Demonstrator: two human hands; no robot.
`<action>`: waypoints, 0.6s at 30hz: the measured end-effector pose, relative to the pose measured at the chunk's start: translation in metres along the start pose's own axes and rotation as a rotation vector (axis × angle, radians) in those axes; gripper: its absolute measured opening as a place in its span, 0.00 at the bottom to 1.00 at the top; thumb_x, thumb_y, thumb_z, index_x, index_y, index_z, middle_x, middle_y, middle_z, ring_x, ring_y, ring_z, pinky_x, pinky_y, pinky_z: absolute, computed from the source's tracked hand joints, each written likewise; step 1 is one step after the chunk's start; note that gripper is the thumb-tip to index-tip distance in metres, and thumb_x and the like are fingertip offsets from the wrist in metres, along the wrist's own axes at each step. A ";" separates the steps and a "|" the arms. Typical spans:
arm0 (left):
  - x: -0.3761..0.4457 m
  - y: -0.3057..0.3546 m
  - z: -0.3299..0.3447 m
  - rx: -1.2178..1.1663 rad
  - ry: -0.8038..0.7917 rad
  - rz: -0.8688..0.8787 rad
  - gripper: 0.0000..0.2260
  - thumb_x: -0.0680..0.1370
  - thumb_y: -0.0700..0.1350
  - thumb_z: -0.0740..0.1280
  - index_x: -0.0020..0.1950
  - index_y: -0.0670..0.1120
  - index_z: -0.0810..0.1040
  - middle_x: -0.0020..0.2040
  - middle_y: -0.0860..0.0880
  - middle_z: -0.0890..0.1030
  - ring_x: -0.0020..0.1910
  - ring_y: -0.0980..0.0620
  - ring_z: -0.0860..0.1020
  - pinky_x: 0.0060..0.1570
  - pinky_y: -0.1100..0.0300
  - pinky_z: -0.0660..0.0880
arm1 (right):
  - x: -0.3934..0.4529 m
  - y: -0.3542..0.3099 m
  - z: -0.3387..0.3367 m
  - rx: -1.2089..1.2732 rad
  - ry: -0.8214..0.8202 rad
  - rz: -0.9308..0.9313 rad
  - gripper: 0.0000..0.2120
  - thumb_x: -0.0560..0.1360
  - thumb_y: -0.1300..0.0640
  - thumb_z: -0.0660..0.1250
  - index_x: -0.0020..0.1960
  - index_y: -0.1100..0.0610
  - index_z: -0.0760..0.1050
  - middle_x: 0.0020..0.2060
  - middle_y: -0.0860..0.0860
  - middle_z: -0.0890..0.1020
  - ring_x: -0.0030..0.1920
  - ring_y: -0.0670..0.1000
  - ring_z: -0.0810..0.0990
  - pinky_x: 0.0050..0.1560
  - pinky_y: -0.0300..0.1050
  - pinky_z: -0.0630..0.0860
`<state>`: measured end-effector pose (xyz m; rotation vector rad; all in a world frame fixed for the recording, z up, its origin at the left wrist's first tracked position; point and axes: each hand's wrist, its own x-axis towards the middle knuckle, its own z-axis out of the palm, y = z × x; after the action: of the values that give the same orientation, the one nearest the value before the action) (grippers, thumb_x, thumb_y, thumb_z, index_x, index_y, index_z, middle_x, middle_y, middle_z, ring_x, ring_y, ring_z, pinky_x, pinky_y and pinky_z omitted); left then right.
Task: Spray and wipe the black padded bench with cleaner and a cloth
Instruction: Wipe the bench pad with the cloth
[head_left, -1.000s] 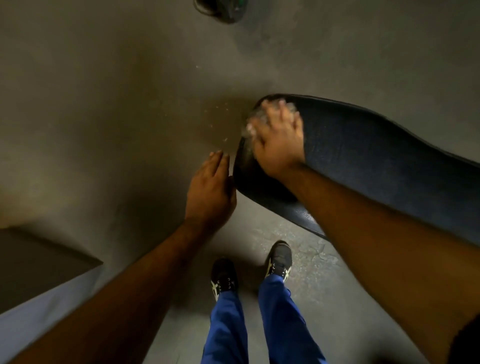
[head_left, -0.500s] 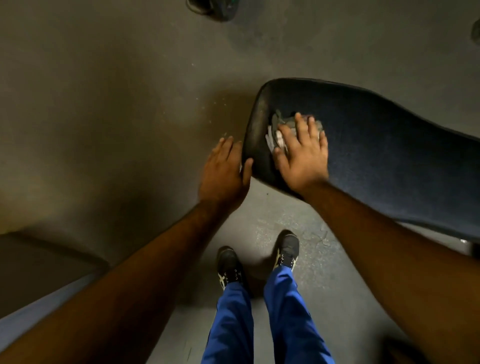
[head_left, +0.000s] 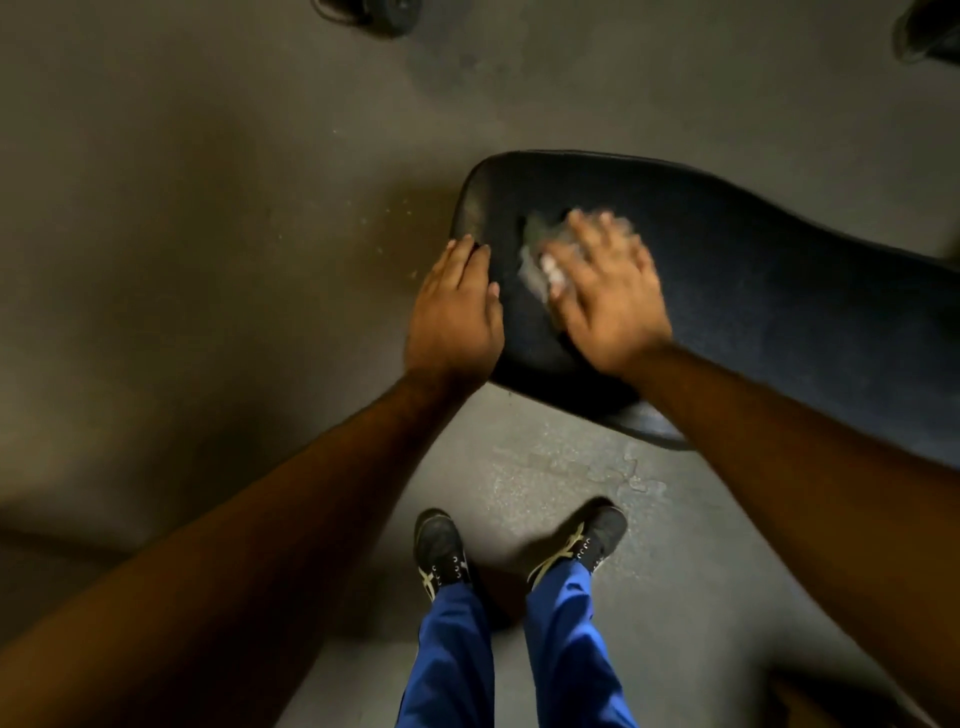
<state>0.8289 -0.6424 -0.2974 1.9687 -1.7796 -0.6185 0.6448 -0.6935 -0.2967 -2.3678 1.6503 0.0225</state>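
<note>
Your right hand (head_left: 608, 306) lies flat, fingers spread and blurred, pressing a crumpled grey cloth (head_left: 540, 254) onto the bench (head_left: 779, 291). Your left hand (head_left: 454, 312) rests open on the bench's rounded end, fingers straight, just beside the right at its nine o'clock. The black padded bench runs off toward three o'clock. Your shoes (head_left: 441, 551) stand on the grey floor (head_left: 208, 208) at six o'clock.
</note>
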 end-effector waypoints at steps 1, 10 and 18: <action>0.000 0.004 0.005 0.006 -0.001 0.016 0.22 0.81 0.46 0.56 0.74 0.39 0.66 0.75 0.39 0.66 0.75 0.43 0.62 0.75 0.52 0.57 | 0.013 0.001 -0.001 0.040 0.037 0.168 0.26 0.81 0.43 0.52 0.79 0.45 0.60 0.82 0.52 0.54 0.81 0.59 0.48 0.79 0.65 0.48; -0.007 0.008 0.033 0.154 0.025 0.038 0.25 0.84 0.50 0.52 0.77 0.39 0.59 0.78 0.39 0.59 0.78 0.42 0.55 0.77 0.49 0.51 | 0.084 0.009 -0.010 0.101 0.089 0.241 0.26 0.80 0.43 0.53 0.76 0.47 0.66 0.79 0.54 0.62 0.80 0.59 0.54 0.78 0.63 0.50; -0.007 0.019 0.031 0.241 -0.011 0.071 0.28 0.82 0.52 0.48 0.77 0.37 0.58 0.77 0.37 0.59 0.78 0.40 0.55 0.76 0.45 0.53 | 0.086 0.052 -0.026 0.108 0.042 0.201 0.27 0.80 0.41 0.52 0.77 0.48 0.65 0.79 0.55 0.62 0.80 0.59 0.56 0.78 0.65 0.52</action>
<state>0.7949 -0.6375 -0.3113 2.0471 -2.0010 -0.4081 0.6242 -0.7948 -0.2952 -2.1304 1.8536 -0.0768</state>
